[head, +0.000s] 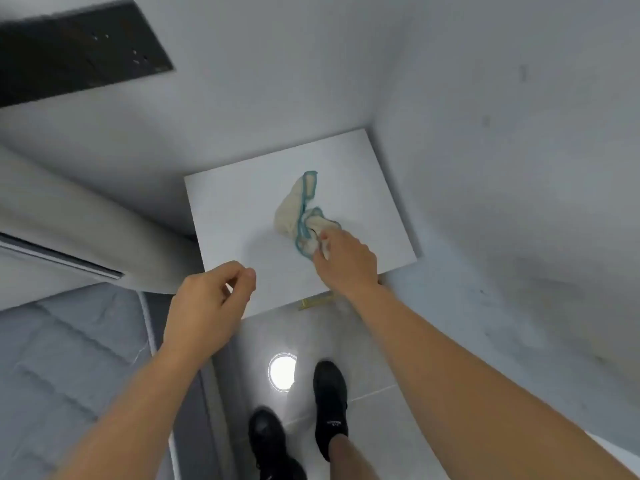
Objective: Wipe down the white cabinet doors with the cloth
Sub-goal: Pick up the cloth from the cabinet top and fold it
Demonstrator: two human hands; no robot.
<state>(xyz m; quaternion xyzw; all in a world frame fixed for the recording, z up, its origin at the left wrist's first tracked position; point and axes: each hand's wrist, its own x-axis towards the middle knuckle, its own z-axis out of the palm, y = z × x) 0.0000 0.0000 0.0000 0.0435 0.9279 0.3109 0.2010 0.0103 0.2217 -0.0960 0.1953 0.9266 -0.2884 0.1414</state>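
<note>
A cream cloth with a teal border (300, 206) lies crumpled on the top of a low white cabinet (228, 209) in the corner of the room. My right hand (346, 261) pinches the near end of the cloth with its fingertips. My left hand (211, 303) hovers over the cabinet's front left corner, fingers loosely curled and holding nothing. A small brass handle (315, 302) shows at the cabinet's front edge, just below my right wrist.
White walls meet behind the cabinet and run along the right (519, 168). A bed with a grey quilted cover (69, 358) fills the lower left. My two black shoes (329, 403) stand on a glossy tiled floor with a lamp reflection (282, 372).
</note>
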